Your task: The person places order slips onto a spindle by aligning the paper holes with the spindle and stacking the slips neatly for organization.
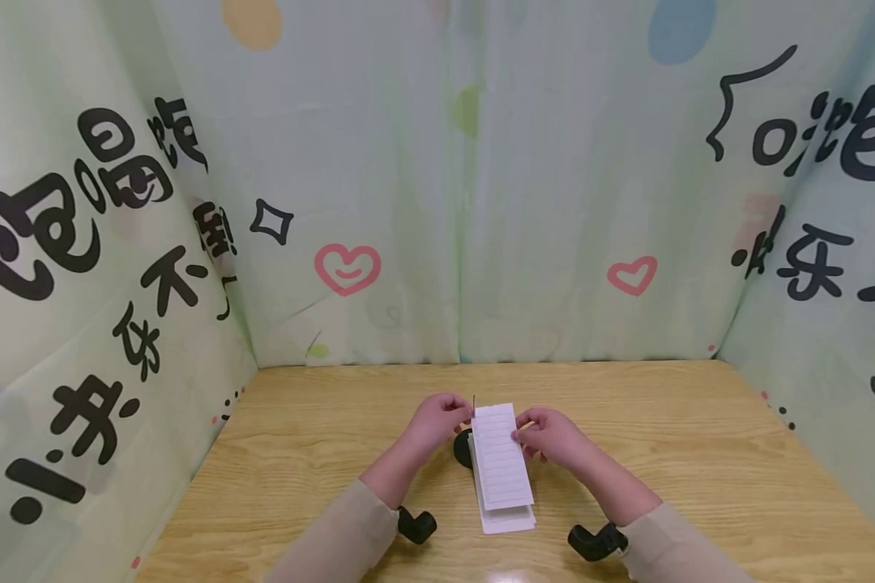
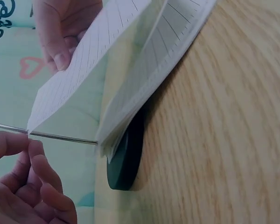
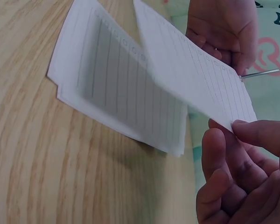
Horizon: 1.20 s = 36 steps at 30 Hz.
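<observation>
A lined paper sheet (image 1: pixel 503 457) hangs raised over other lined sheets (image 2: pixel 144 70), with a gap between them. A thin metal spike (image 2: pixel 60 135) passes through the top sheet's corner and reaches the sheets below. Under these sits a black round base (image 1: pixel 463 448), partly hidden by paper. My left hand (image 1: pixel 441 421) pinches the top sheet's corner beside the spike. At the sheet's opposite edge, my right hand (image 1: pixel 549 437) pinches the paper between thumb and finger, as the right wrist view shows. The lower sheets (image 3: pixel 116 74) rest tilted near the tabletop, their edges uneven.
A wooden table (image 1: pixel 313 429) lies beneath everything. Pale printed curtains (image 1: pixel 408 186) stand behind it and on both sides. Black wrist mounts (image 1: pixel 417 526) show at both cuffs.
</observation>
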Motion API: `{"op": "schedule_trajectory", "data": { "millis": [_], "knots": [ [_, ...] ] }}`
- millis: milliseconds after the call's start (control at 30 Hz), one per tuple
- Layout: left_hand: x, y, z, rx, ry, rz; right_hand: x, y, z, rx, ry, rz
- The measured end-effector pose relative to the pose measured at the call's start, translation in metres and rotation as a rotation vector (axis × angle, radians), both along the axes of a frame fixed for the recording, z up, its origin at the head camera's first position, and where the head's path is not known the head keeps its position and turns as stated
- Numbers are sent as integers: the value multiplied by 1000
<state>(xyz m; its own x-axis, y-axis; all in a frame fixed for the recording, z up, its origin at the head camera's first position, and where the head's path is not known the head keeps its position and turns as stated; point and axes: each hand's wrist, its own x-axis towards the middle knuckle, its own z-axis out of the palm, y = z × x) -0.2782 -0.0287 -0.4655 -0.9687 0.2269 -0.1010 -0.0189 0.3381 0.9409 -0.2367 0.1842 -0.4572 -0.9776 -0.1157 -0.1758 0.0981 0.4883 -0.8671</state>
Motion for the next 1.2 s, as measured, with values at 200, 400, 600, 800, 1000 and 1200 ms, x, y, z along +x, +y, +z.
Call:
{"op": "schedule_trajectory", "data": {
  "millis": [200,400,600,800,1000,1200],
  "knots": [
    [-1,-2,-6,-120,23,-15,1,-2,-7,50,-26,19],
    [-2,-1,-12,-210,22,-20,-2,-1,-17,53,-18,90],
    [-2,-5,-19,-270,31,-23,-4,-5,-23,104,-32,89],
    [-4,-7,-26,-323,25,-13,-7,-7,-26,172,-42,109],
    [-8,-5,-27,-369,27,-16,-10,-7,-28,205,-57,102],
    [-5,-6,-26,-398,21,-10,-8,-6,-27,211,-104,95]
  ]
}}
